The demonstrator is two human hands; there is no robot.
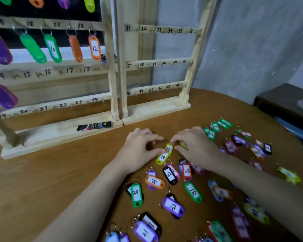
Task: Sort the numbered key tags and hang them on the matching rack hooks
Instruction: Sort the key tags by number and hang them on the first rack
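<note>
Left hand and right hand each pinch a yellow tag below the rack.

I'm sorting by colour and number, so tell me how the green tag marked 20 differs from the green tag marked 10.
The green tag marked 20 lies flat on the brown table among loose tags; the green tag marked 10 hangs by its ring from the wooden rack. The 20 tag overlaps a black tag; the 10 tag hangs free beside another green one. Both are green with a white handwritten label.

Two bare forearms, left hand and right hand ungloved, ringless, no sleeves.
</note>
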